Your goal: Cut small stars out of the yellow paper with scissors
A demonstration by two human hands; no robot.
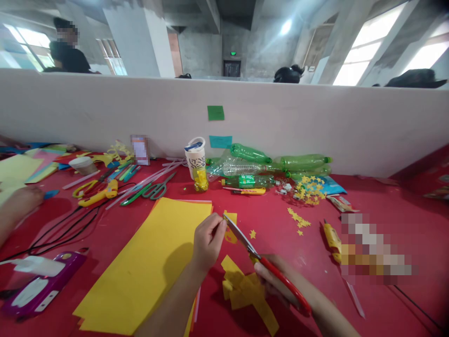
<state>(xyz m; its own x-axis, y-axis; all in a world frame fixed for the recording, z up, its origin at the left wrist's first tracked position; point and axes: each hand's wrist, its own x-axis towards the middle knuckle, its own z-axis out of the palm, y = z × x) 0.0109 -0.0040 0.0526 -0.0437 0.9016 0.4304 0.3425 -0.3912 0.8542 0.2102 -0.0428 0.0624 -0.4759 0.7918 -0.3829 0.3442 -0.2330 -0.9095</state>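
My left hand [209, 239] is pinched closed on a small piece of yellow paper, mostly hidden by the fingers. My right hand [271, 276] grips red-handled scissors [242, 236], whose blade tips reach the left fingertips. Just beyond, a yellow paper scrap [230, 235] lies on the red table [301, 299], with a small yellow star [253, 234] to its right. Below the scissors is a loose heap of yellow paper cuttings [245, 290]. A stack of yellow sheets [140, 267] lies under and left of my left forearm.
Plastic bottles [247, 166] and a white cup [195, 159] stand or lie along the partition [105, 107]. More yellow stars [310, 189] are at the back right. Glue guns [332, 241] and a purple power strip [45, 285] trail cables. Another person's hand [26, 201] is at left.
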